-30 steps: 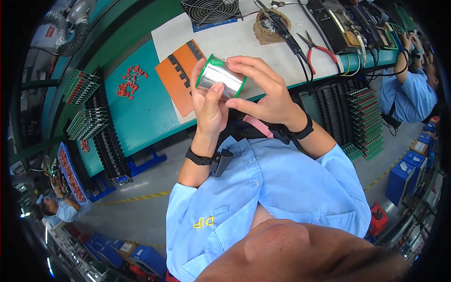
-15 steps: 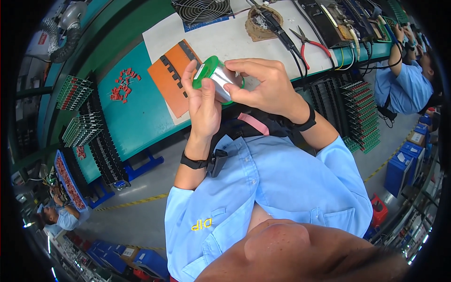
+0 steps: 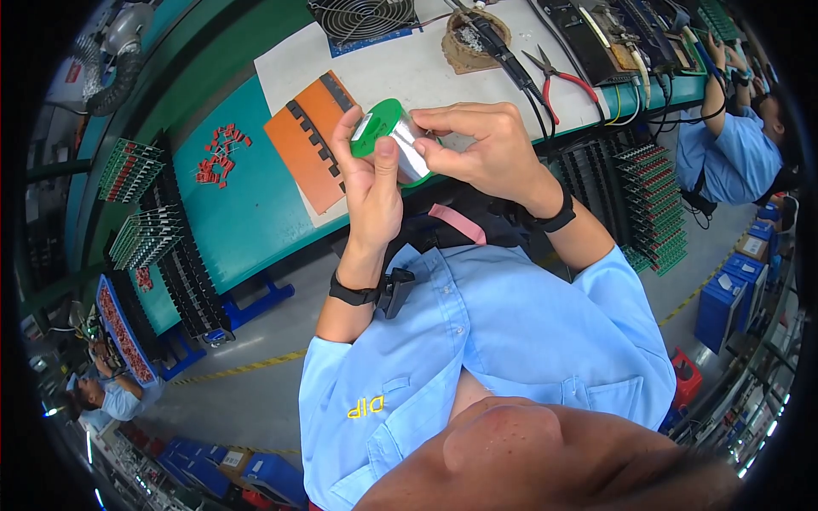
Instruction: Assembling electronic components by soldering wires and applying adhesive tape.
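Observation:
A spool of solder wire (image 3: 406, 152), silver with green end flanges, is held up above the bench's front edge. My left hand (image 3: 371, 183) grips its labelled green end, thumb on the near side and fingers behind. On the other side, my right hand (image 3: 486, 149) has thumb and forefinger pinched together against the silver winding; whether a loose wire end lies between them is too small to tell. Behind the spool, an orange board with a black slotted strip (image 3: 311, 140) rests on the bench.
Red-handled pliers (image 3: 558, 81), a soldering iron (image 3: 494, 47) and a brown bowl (image 3: 464, 38) lie on white paper. A fan (image 3: 366, 21) stands at the back. Red components (image 3: 223, 153) are scattered left. Racks of green circuit boards (image 3: 652, 204) flank me. Co-workers (image 3: 724, 128) sit right and far left.
The spool has turned slightly in my hands, its labelled end showing more to the view. My right fingers have shifted a little along the winding.

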Action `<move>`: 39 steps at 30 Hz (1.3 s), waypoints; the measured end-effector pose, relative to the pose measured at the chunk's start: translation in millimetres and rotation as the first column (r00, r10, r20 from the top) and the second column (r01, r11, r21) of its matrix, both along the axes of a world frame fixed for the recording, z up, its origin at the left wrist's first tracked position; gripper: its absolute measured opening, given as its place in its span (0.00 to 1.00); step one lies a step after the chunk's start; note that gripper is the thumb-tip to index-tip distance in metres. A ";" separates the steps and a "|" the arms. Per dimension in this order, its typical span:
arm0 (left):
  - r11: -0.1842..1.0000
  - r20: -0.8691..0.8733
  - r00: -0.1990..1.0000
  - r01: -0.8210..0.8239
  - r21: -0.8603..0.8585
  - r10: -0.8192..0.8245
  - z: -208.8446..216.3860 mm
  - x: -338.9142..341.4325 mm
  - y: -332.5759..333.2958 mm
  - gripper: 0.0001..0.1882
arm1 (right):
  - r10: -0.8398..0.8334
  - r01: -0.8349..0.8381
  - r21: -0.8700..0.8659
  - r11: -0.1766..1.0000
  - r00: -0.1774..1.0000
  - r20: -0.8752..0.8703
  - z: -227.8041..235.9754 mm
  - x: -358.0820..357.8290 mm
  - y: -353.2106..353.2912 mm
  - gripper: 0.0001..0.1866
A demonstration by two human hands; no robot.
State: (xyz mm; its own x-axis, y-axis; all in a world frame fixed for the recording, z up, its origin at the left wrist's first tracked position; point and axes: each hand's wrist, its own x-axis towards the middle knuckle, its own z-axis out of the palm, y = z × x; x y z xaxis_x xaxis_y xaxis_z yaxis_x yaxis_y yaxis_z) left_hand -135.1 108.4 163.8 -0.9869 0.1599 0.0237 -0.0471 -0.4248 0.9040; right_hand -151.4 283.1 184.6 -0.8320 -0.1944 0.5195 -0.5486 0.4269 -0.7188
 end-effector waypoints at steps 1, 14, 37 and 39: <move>1.000 0.000 1.000 0.001 0.000 -0.001 -0.8 0.8 0.7 0.30 | -0.024 0.024 0.019 1.000 0.999 -0.024 -1.2 -0.4 -0.2 0.14; 1.000 -0.010 1.000 -0.016 -0.025 0.016 0.8 0.9 0.0 0.29 | 0.096 -0.083 -0.122 0.989 0.990 0.103 4.7 3.1 5.1 0.18; 1.000 0.051 0.999 0.004 -0.024 -0.002 1.9 6.5 -1.4 0.29 | 0.120 -0.107 -0.110 0.988 0.985 0.122 2.8 4.7 7.8 0.14; 1.000 0.050 0.999 0.011 -0.017 -0.010 5.8 6.5 -0.5 0.29 | 0.124 -0.112 -0.106 0.988 0.986 0.111 1.6 2.7 9.6 0.14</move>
State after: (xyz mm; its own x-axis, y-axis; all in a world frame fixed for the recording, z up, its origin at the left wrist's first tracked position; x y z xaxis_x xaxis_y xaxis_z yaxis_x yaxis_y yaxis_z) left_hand -128.6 107.8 169.6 -0.9849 0.1705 -0.0287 -0.0972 -0.4085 0.9076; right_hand -148.6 292.6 186.2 -0.8626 -0.2476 0.4412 -0.5003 0.2879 -0.8166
